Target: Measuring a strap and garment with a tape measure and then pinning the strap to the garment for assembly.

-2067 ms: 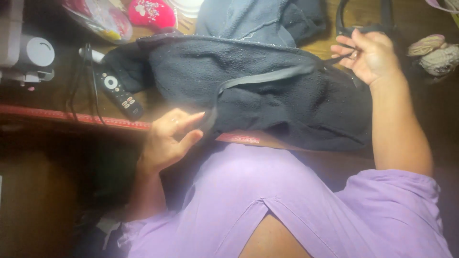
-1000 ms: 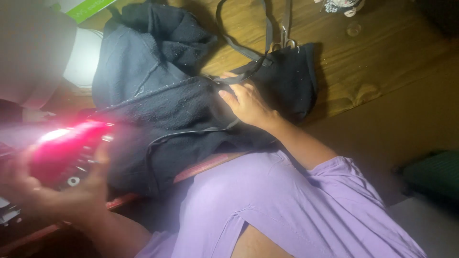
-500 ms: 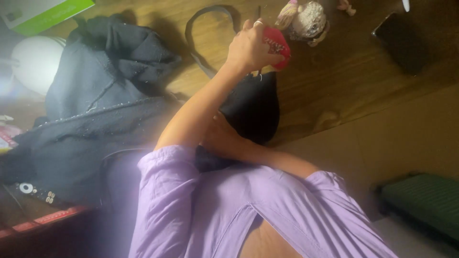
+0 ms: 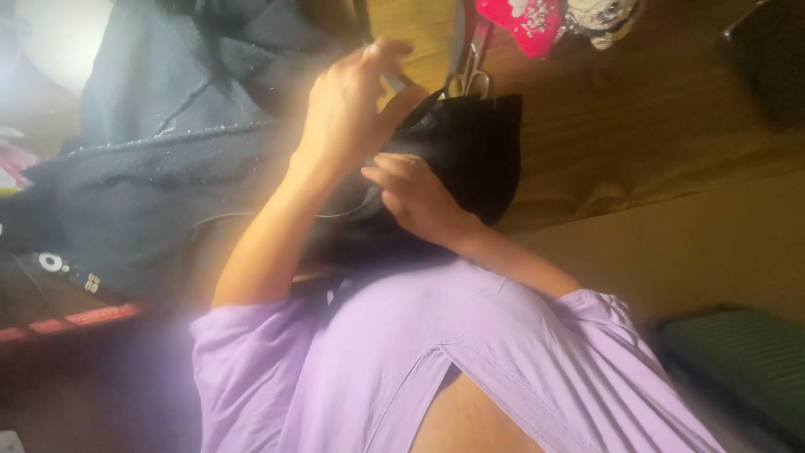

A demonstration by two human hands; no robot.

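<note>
Left hand raised, fingers pinched on the grey strap of the black bag; right hand flat on it (grasping nothing visible). Bag unopened on the wooden table.

Left hand raised with fingers curled, right hand lower, fingers spread flat.

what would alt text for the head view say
Both hands are at a black bag on a wooden table: the left hand raised at its strap, the right hand pressed on its side. A dark jacket lies alongside.
</note>
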